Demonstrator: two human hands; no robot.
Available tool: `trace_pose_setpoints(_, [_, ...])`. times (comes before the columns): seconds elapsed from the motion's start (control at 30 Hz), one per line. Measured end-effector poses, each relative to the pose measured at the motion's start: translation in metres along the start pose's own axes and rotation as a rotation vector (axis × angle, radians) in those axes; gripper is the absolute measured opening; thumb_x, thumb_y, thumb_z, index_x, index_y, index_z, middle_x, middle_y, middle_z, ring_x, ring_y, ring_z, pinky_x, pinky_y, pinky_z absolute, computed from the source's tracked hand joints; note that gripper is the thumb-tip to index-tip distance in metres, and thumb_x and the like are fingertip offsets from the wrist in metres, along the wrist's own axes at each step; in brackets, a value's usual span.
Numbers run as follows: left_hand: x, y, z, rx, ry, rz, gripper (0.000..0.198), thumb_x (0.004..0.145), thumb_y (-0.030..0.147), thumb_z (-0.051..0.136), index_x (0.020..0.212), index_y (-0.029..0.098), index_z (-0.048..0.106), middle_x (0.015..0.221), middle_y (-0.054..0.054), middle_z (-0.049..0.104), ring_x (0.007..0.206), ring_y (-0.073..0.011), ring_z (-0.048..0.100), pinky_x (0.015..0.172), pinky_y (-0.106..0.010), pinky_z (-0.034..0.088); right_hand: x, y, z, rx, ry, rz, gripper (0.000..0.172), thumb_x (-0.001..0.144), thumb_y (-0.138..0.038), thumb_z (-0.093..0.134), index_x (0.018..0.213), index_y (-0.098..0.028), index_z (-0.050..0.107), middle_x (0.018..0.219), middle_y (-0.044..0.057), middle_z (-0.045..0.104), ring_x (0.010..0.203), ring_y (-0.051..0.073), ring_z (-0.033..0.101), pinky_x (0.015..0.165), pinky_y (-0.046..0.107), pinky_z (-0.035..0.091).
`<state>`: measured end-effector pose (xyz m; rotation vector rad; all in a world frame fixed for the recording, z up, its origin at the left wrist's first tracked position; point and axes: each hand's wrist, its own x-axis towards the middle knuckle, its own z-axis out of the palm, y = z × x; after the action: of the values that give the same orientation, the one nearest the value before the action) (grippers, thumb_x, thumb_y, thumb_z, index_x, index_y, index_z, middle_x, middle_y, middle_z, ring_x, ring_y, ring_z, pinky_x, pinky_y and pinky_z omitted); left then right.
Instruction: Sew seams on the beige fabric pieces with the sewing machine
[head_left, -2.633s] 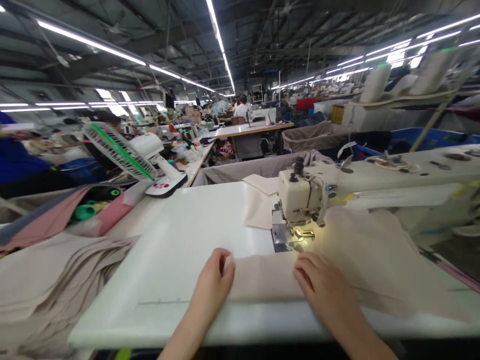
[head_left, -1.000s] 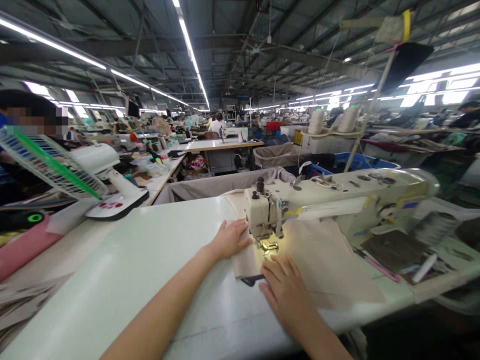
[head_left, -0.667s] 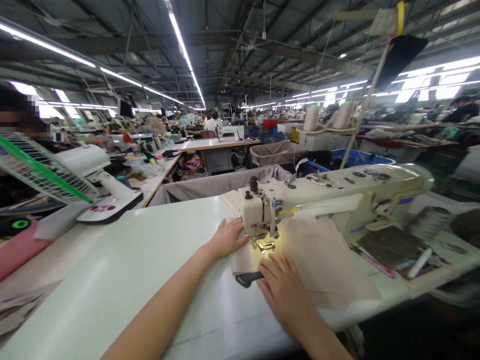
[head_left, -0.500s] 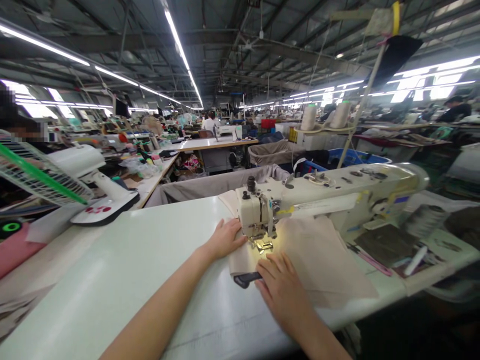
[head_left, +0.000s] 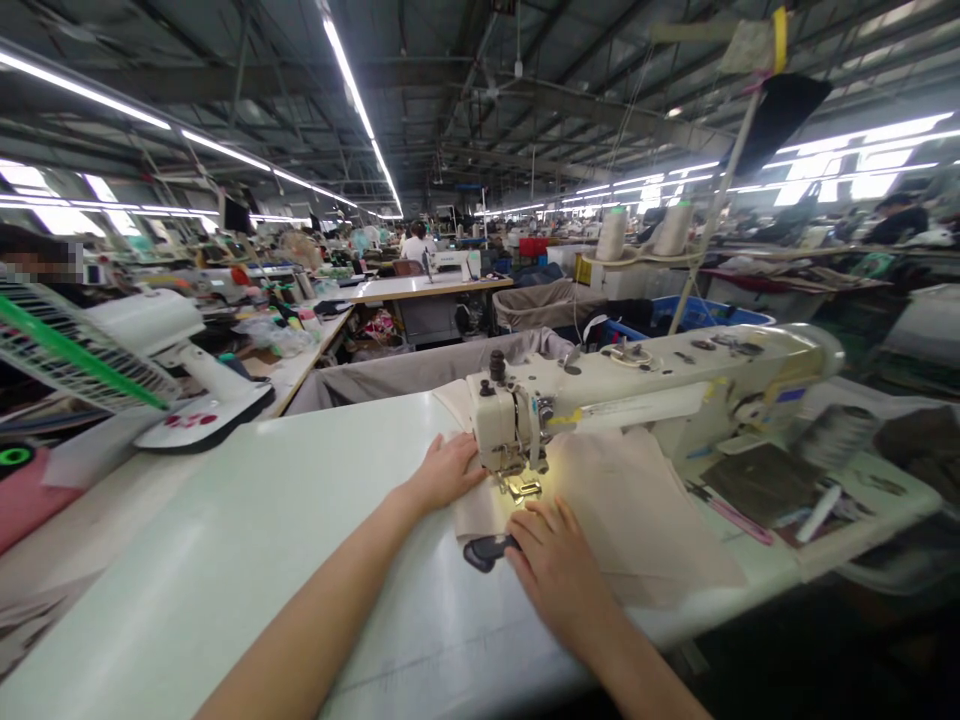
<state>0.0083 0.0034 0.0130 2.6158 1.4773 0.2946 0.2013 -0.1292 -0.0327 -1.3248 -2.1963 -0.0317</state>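
Two hands (head_left: 559, 555) on fabric (head_left: 630, 500), sewing machine (head_left: 615, 378) alongside

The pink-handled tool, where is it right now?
In the head view, the pink-handled tool lies on the right, between the beige fabric and the dark brown cloth.

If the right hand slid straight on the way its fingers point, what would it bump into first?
Likely the small, shiny, gold-lit metal presser foot of the cream-coloured sewing machine, just ahead of the right hand, though depth is hard to judge.
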Motion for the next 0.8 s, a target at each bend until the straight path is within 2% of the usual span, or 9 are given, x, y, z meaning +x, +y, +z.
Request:
trace_pose_setpoints(0.1, [-0.015,0.019,0.000,0.030,0.069,-0.027,0.024,0.094,0.023,0.054,0.113,0.023,0.069,0.128,-0.012,0.066,0.127,-0.0330,0.054,0.115,-0.061,0.029,-0.001,0.000,-0.001,0.024,-0.004,0.002,0.011,0.097,-0.021,0.060,0.107,-0.024,0.065,0.110,0.004,0.071,0.117,0.026,0.058,0.113,0.054,0.034])
trace_pose_setpoints(0.13, [-0.024,0.027,0.001,0.026,0.083,-0.013,0.024,0.095,0.020,0.050,0.108,0.021,0.070,0.122,-0.013,0.068,0.123,-0.0321,0.057,0.113,-0.058,0.034,-0.003,0.000,-0.001,0.031,-0.003,0.002,0.012,0.098,-0.022,0.059,0.108,-0.024,0.065,0.111,0.004,0.071,0.118,0.027,0.058,0.114,0.054,0.034])
trace_pose_setpoints(0.2, [-0.047,0.043,0.006,-0.014,0.064,0.061,0.024,0.096,0.018,0.047,0.096,0.020,0.071,0.105,-0.011,0.070,0.106,-0.0263,0.064,0.101,-0.043,0.049,-0.006,0.000,-0.001,0.035,-0.004,0.002,0.017,0.099,-0.022,0.057,0.113,-0.024,0.065,0.115,0.006,0.071,0.118,0.027,0.058,0.114,0.055,0.034])
trace_pose_setpoints(0.23, [-0.059,0.049,0.009,-0.086,0.052,0.161,0.026,0.097,0.018,0.046,0.094,0.020,0.071,0.102,-0.011,0.070,0.102,-0.0243,0.065,0.095,-0.038,0.053,-0.008,0.000,-0.001,0.033,-0.009,0.001,0.020,0.099,-0.022,0.056,0.117,-0.024,0.064,0.117,0.006,0.070,0.119,0.027,0.058,0.114,0.055,0.034])
trace_pose_setpoints(0.27, [-0.070,0.054,0.011,-0.135,0.056,0.234,0.025,0.098,0.019,0.045,0.097,0.020,0.071,0.103,-0.010,0.070,0.100,-0.0236,0.066,0.093,-0.037,0.054,-0.010,0.000,-0.001,0.031,-0.016,-0.002,0.023,0.100,-0.021,0.055,0.121,-0.023,0.063,0.120,0.007,0.070,0.119,0.027,0.058,0.114,0.056,0.034])
trace_pose_setpoints(0.37, [-0.092,0.060,0.015,-0.148,0.074,0.329,0.029,0.099,0.020,0.046,0.122,0.019,0.063,0.120,-0.011,0.067,0.117,-0.0258,0.061,0.103,-0.040,0.052,-0.012,0.001,-0.003,0.033,-0.042,-0.020,0.028,0.101,-0.021,0.052,0.127,-0.023,0.061,0.124,0.008,0.069,0.120,0.028,0.058,0.113,0.056,0.035])
trace_pose_setpoints(0.47, [-0.092,0.057,0.012,-0.140,0.045,0.357,0.029,0.100,0.021,0.045,0.123,0.018,0.062,0.120,-0.012,0.068,0.119,-0.0258,0.061,0.105,-0.040,0.051,-0.009,0.001,-0.004,0.033,-0.060,-0.024,0.028,0.101,-0.020,0.053,0.127,-0.022,0.060,0.124,0.008,0.069,0.120,0.028,0.058,0.112,0.059,0.035])
trace_pose_setpoints(0.6, [-0.078,0.049,0.007,-0.140,0.037,0.343,0.027,0.100,0.020,0.044,0.116,0.019,0.065,0.117,-0.011,0.068,0.117,-0.0257,0.062,0.104,-0.039,0.052,0.004,0.001,-0.004,0.028,-0.066,-0.003,0.025,0.100,-0.020,0.055,0.124,-0.021,0.061,0.122,0.008,0.069,0.119,0.028,0.058,0.112,0.059,0.035])
trace_pose_setpoints(0.8, [-0.061,0.036,0.006,-0.144,0.043,0.350,0.028,0.100,0.019,0.044,0.117,0.018,0.065,0.123,-0.011,0.067,0.118,-0.0250,0.062,0.106,-0.039,0.050,0.019,0.005,-0.003,0.043,-0.078,0.022,0.022,0.100,-0.018,0.055,0.120,-0.022,0.065,0.121,0.008,0.070,0.120,0.027,0.058,0.112,0.060,0.034])
